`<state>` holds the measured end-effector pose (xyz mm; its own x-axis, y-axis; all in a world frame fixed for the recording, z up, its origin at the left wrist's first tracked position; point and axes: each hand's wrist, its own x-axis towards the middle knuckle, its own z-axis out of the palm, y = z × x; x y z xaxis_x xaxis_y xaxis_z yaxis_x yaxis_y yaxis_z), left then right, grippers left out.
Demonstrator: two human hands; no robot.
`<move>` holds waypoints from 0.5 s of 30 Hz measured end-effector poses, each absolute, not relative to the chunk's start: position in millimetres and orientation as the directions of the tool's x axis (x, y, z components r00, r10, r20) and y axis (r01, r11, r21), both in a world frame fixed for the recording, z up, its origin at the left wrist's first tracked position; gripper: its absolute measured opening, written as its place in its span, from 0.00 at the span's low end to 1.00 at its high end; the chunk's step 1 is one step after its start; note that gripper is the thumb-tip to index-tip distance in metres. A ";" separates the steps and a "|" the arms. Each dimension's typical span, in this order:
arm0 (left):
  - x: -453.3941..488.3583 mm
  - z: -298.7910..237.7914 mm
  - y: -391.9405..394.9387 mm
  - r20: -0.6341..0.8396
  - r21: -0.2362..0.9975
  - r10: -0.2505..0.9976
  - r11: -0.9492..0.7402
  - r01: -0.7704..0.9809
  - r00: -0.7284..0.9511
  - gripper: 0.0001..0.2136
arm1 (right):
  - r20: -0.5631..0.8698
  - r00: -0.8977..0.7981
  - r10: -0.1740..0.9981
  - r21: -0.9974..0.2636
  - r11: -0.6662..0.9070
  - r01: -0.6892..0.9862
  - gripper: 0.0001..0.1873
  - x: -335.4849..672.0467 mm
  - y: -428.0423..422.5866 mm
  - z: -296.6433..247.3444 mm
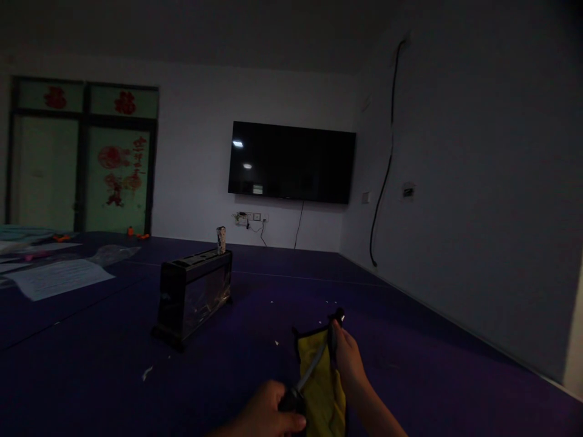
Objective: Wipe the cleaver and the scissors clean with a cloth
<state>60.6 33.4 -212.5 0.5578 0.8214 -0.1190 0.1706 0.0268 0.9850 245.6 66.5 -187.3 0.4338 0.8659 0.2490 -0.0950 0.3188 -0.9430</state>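
My left hand (277,408) is closed around the dark handle of a knife (311,368), whose narrow grey blade slants up to the right. My right hand (348,358) is closed on a yellow cloth (322,397) with a dark border, close to the blade's upper end. Most of the cloth hangs down behind the blade. A small dark piece with a bright spot sticks out above my right fingers, and I cannot make out what it is. Ahead to the left stands a black knife block (195,297) with see-through sides, and a speckled handle (221,240) rises from its far end.
The dark blue-purple tabletop (392,364) carries small white scraps (146,373). Papers (59,278) and clear plastic wrap (113,254) lie at the left, with small orange items (143,236) further back. A wall borders the table at right. A television (291,162) hangs on the far wall.
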 end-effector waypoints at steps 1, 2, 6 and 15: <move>60.0 -212.0 33.4 -0.114 0.982 0.823 0.006 0.191 0.557 0.09 | 0.246 0.442 0.862 -0.942 0.320 -0.098 0.26 248.0 67.2 -187.6; 59.5 -211.4 33.3 -0.111 0.977 0.823 -0.014 0.214 0.557 0.09 | 0.243 0.449 0.860 -0.942 0.319 -0.100 0.25 249.6 67.9 -188.2; 58.7 -209.8 33.0 -0.094 0.962 0.834 -0.066 0.266 0.544 0.08 | 0.233 0.464 0.855 -0.945 0.311 -0.099 0.26 251.2 70.5 -191.5; 57.9 -208.5 32.0 -0.096 0.969 0.843 -0.044 0.244 0.530 0.03 | 0.264 0.475 0.839 -0.946 0.322 -0.043 0.26 236.7 69.4 -194.9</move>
<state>57.9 32.0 -208.5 0.5297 0.8428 -0.0955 0.2443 -0.0437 0.9687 236.7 69.4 -194.9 0.4755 0.8392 0.2639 -0.0429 0.3218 -0.9458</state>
